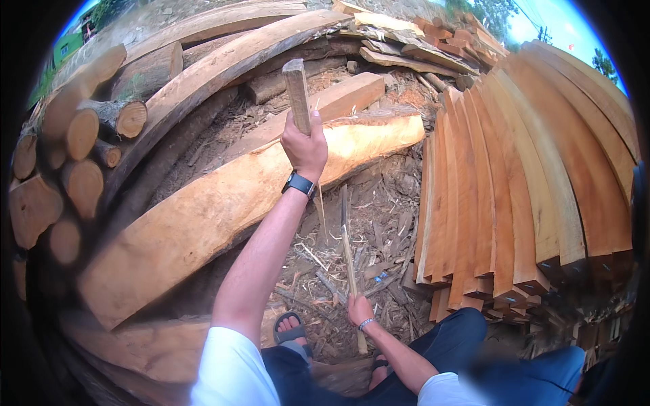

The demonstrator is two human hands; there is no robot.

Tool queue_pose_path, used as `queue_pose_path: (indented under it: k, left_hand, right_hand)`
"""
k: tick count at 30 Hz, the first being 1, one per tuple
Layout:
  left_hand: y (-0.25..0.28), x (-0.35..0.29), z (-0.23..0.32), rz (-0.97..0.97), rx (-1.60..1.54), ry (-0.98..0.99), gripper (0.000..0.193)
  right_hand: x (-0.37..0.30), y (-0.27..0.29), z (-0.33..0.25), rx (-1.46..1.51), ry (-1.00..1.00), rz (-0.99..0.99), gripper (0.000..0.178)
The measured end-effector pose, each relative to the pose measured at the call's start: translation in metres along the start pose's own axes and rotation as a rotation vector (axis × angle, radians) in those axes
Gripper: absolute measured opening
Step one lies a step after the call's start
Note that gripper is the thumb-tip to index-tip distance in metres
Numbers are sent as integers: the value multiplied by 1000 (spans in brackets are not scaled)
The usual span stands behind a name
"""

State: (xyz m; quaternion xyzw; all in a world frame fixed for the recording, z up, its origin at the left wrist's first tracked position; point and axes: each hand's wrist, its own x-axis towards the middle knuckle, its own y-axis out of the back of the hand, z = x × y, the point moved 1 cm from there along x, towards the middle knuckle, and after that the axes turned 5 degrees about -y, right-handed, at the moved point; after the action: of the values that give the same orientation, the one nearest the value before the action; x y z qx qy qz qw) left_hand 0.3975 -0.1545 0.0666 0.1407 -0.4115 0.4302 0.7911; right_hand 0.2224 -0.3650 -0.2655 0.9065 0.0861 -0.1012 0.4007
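Note:
My left hand (305,145), with a dark watch on its wrist, is raised and wrapped round a squared wooden stick (296,88). The stick's blunt end points up and away. Below that wrist a thin pale wood strip (321,213) tapers downward; I cannot tell whether it is part of the stick. Lower and to the right, my right hand (361,311) grips a long, thin wooden shaft (349,260) that extends past both sides of the fist. A dark, narrow piece (344,203) lies in line with its far end; whether they are joined is unclear.
A thick pale timber slab (196,223) crosses diagonally beyond my arms. Stacked sawn planks (501,183) rise at the right, and cut logs (84,135) are piled at the left. Bark and shavings (386,223) litter the ground. My sandalled foot (290,328) stands near the lower middle.

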Motion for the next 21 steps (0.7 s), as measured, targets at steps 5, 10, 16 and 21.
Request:
queue_pose_path:
  k: [5, 10, 16, 21]
  left_hand:
    - [4, 2, -2, 22, 0, -11, 27]
    - [-4, 2, 2, 20, 39, -8, 27]
    - [-2, 1, -1, 38, 7, -24, 21]
    - [-3, 0, -7, 69, 13, -44, 23]
  right_hand:
    - [-7, 2, -6, 89, 78, 110, 43]
    - [-34, -35, 52, -92, -265, -368, 42]
    - [-4, -18, 13, 116, 41, -29, 41]
    - [-15, -32, 21, 5, 226, 183, 42]
